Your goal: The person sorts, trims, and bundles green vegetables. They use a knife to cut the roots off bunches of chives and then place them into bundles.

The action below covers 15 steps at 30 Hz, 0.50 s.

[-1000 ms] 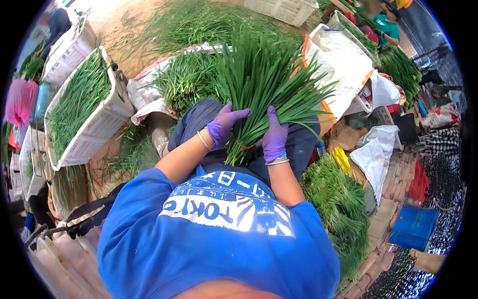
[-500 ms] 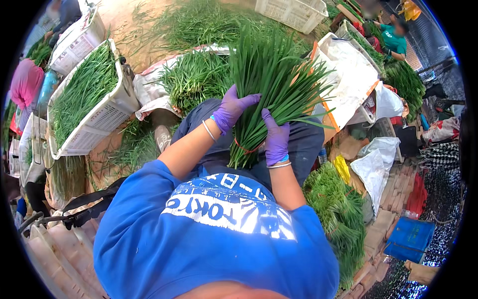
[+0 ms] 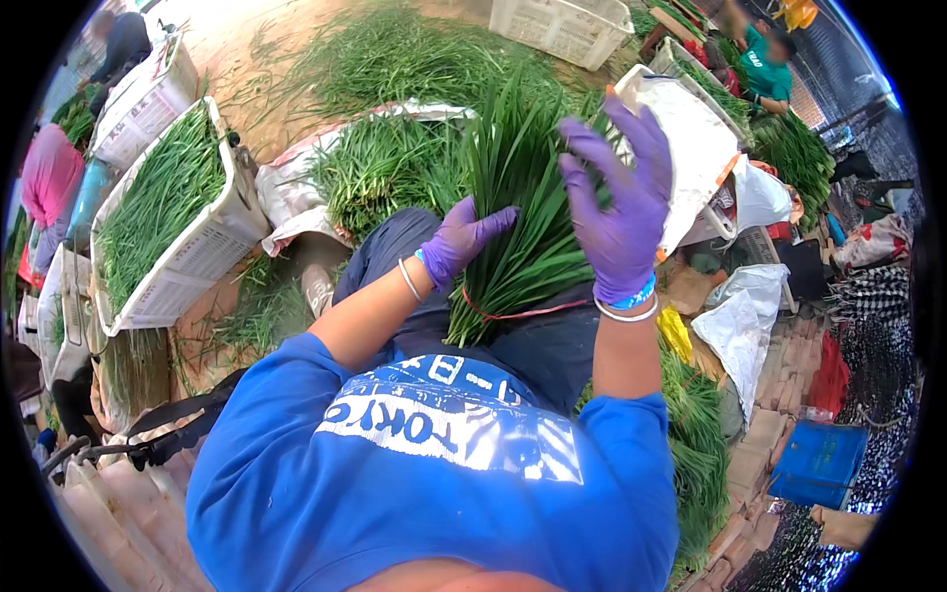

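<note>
A leafy bunch of green chives [image 3: 528, 222] stands tilted on my lap, its cut stem ends toward me. In a purple glove, my left hand [image 3: 462, 240] grips the bunch from its left side, thumb laid across the leaves. A thin red tie [image 3: 483, 313] runs round the lower stems, and one end sticks out to the right over my thigh. My right hand [image 3: 621, 202], also gloved in purple, is raised to the right of the bunch with fingers spread and nothing in it.
Loose chives [image 3: 390, 168] lie on a white sack ahead of my knees. A white crate [image 3: 212, 242] full of greens stands at left. More bunches [image 3: 695, 424] are heaped beside my right hip. A blue box [image 3: 817, 464] lies at right; co-workers sit farther off.
My right hand has let go of the chives and risen up and to the right, its fingers spreading. The tie's end now sticks out to the right. My left hand keeps its grip.
</note>
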Each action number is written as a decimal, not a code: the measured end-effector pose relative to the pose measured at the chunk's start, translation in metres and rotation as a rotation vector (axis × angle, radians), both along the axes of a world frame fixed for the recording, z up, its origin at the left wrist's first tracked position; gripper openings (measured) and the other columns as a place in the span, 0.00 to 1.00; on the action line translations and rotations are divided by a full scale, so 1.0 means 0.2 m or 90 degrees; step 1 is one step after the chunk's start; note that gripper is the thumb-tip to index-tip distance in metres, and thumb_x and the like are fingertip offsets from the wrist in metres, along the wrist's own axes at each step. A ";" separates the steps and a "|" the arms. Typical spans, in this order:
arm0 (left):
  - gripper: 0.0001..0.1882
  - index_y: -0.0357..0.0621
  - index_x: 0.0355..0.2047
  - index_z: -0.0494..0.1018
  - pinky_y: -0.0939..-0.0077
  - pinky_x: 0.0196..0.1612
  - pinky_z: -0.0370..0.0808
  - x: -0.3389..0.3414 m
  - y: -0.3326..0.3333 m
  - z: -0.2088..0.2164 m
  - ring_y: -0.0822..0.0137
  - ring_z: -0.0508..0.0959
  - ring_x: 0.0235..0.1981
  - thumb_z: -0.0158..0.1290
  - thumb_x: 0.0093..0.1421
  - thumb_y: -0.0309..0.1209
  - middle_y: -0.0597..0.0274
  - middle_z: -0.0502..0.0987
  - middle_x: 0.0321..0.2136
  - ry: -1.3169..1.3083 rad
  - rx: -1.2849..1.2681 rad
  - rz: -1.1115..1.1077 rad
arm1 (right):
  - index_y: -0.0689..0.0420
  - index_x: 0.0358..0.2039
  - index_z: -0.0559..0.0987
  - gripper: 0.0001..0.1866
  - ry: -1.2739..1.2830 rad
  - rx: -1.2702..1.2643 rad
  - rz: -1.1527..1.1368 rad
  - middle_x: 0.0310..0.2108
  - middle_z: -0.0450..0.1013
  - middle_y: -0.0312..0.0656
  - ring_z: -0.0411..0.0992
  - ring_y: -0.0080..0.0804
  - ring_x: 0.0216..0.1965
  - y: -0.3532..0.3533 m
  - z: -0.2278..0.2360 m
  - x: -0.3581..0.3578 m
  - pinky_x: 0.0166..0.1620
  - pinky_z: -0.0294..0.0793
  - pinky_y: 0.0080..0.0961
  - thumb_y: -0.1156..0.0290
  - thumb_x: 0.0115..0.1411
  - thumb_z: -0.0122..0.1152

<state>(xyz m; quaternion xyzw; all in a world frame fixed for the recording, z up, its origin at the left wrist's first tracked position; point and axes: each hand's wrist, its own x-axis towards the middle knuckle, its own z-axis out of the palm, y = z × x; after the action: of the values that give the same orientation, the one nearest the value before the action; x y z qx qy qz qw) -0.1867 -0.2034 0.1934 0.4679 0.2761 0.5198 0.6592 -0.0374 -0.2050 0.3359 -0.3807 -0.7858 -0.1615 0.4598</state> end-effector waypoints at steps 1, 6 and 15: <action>0.21 0.37 0.47 0.65 0.78 0.44 0.68 0.01 0.00 0.00 0.74 0.70 0.40 0.53 0.55 0.35 0.63 0.73 0.40 -0.003 0.007 -0.008 | 0.48 0.35 0.78 0.16 -0.045 -0.052 -0.005 0.48 0.65 0.42 0.58 0.43 0.52 0.03 0.02 -0.01 0.54 0.58 0.35 0.73 0.41 0.63; 0.20 0.37 0.47 0.65 0.79 0.46 0.66 0.04 -0.04 0.02 0.74 0.69 0.42 0.51 0.56 0.34 0.63 0.72 0.42 -0.017 0.026 -0.078 | 0.45 0.35 0.78 0.17 -0.087 -0.245 -0.043 0.54 0.60 0.42 0.52 0.46 0.57 0.09 0.01 0.00 0.59 0.43 0.42 0.65 0.40 0.62; 0.20 0.37 0.47 0.66 0.79 0.46 0.67 0.09 -0.03 -0.05 0.74 0.70 0.40 0.52 0.56 0.33 0.63 0.73 0.40 -0.043 -0.019 -0.105 | 0.50 0.21 0.79 0.06 -0.120 -0.259 -0.071 0.45 0.69 0.37 0.59 0.41 0.52 0.10 -0.07 0.03 0.59 0.41 0.42 0.66 0.39 0.60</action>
<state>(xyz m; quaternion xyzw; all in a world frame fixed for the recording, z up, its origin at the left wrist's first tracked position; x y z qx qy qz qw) -0.1694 -0.2098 0.1835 0.4613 0.2219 0.4752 0.7156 -0.0313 -0.1851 0.3216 -0.4919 -0.8194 -0.0597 0.2882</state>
